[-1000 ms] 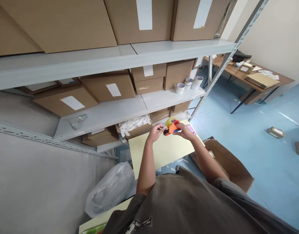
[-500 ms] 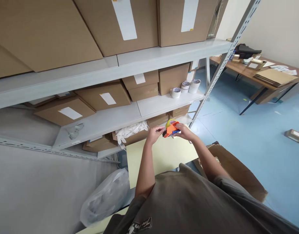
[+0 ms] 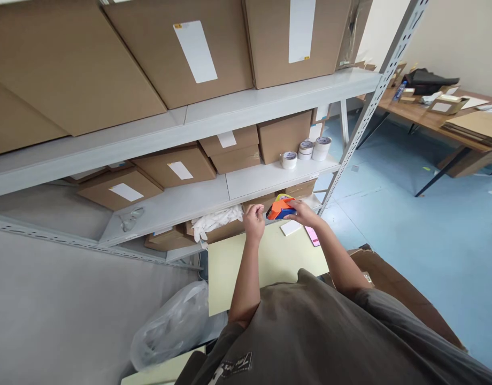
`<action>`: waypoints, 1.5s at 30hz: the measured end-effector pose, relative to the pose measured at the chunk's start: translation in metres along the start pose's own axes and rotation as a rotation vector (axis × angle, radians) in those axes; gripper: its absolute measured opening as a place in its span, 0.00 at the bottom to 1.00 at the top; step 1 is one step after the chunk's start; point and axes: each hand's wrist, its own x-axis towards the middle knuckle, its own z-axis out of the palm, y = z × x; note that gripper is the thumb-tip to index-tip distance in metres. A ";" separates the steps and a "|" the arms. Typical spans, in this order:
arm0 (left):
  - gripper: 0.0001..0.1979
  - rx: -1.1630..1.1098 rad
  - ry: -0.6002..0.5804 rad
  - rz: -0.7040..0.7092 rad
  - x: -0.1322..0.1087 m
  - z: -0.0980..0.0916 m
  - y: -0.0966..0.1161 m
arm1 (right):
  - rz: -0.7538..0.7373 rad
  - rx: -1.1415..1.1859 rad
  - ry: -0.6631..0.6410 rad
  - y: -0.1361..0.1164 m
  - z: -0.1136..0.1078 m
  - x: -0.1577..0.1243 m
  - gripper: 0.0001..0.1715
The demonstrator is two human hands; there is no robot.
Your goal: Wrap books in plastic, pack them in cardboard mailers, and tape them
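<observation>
An orange and blue tape dispenser with a yellow-edged roll in it is gripped in my right hand, above the far side of a pale yellow tabletop. Just left of the dispenser's front end, my left hand is closed with its fingertips pinched together. Whatever is between those fingertips is too small to make out. Below the dispenser, a small white flat item lies on the tabletop. Beside it, near the right edge, is a pink flat object.
A grey metal shelf ahead carries cardboard boxes, white tape rolls and clear glasses. White gloves or cloths lie lower. An open carton stands right, a plastic bag left. Behind is a brown table.
My left hand has drawn slightly away from the dispenser, leaving a small gap. The white item and pink object are now more exposed. The head view has shifted a little.
</observation>
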 end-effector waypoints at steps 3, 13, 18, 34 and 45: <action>0.15 0.006 0.056 -0.049 0.000 0.007 0.006 | -0.027 0.005 -0.020 -0.001 -0.011 0.009 0.27; 0.16 0.050 0.184 -0.046 0.014 -0.002 0.016 | -0.051 0.046 -0.081 0.009 -0.030 0.033 0.23; 0.19 0.044 0.095 -0.051 0.021 -0.014 0.006 | -0.041 0.003 0.011 0.028 -0.012 0.043 0.24; 0.38 0.157 0.142 -0.271 -0.018 -0.023 -0.042 | 0.123 -0.336 0.033 0.095 0.030 0.184 0.22; 0.16 0.230 0.043 -0.402 -0.072 -0.059 -0.041 | 0.196 -0.346 0.097 0.101 0.063 0.196 0.40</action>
